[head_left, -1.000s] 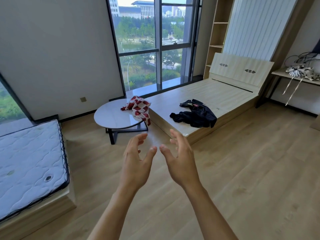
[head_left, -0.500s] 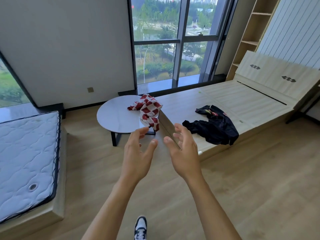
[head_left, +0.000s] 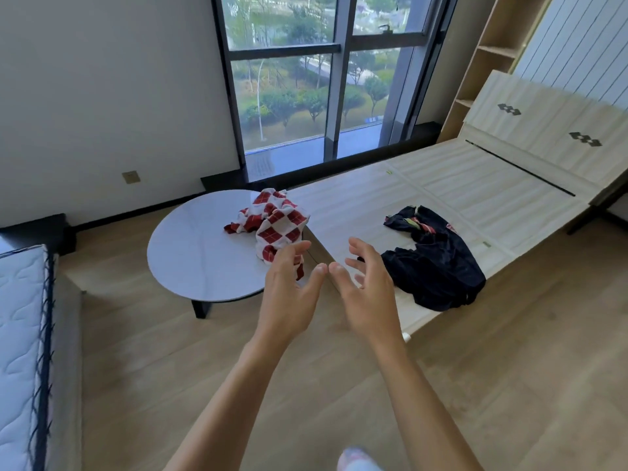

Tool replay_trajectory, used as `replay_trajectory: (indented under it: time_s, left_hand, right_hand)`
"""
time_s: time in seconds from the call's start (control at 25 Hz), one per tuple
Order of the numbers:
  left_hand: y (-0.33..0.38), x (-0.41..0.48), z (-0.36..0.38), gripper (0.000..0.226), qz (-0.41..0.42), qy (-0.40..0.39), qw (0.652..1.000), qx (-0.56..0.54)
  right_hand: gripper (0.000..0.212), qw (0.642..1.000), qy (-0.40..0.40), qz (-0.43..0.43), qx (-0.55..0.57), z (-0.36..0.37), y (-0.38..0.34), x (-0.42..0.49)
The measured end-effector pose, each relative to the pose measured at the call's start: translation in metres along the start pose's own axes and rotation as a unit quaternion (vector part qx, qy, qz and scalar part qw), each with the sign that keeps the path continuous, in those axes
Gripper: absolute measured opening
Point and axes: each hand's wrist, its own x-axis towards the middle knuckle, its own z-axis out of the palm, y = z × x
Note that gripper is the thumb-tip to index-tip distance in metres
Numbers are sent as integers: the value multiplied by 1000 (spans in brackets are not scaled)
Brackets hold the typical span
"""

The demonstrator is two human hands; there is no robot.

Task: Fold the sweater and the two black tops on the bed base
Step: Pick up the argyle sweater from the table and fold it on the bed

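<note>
A red and white checked sweater (head_left: 272,226) lies crumpled on the round white table (head_left: 197,253), one end hanging over the table's right edge. A heap of black tops (head_left: 438,266) lies near the front edge of the pale wooden bed base (head_left: 441,188). My left hand (head_left: 289,294) and my right hand (head_left: 367,294) are held out side by side in the air in front of me, fingers spread and relaxed, holding nothing. They hover short of the table and the bed base, touching neither garment.
A quilted mattress (head_left: 20,351) lies on a low platform at the left. A tall window (head_left: 323,79) fills the far wall, with a wooden shelf unit (head_left: 492,52) and the headboard (head_left: 550,124) at the right. Wooden floor (head_left: 136,385) stretches between me and the furniture. A shoe (head_left: 356,462) shows below.
The view has come closer to the table and bed base and tilted down. Both hands stay raised and empty, thumbs now nearly touching.
</note>
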Motion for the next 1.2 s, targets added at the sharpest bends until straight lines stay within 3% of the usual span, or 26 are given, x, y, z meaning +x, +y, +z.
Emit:
replay_trajectory:
  time_s: [0.44, 0.76, 1.2]
  left_hand:
    - [-65, 261, 76, 43, -53, 24, 997, 48]
    - [-119, 395, 65, 39, -127, 80, 987, 57]
    - [-267, 563, 24, 43, -174, -27, 981, 83]
  right_hand:
    - [52, 996, -88, 15, 5, 66, 73, 291]
    - [47, 980, -190, 53, 11, 154, 90, 429]
    - [38, 969, -178, 166, -31, 295, 142, 566]
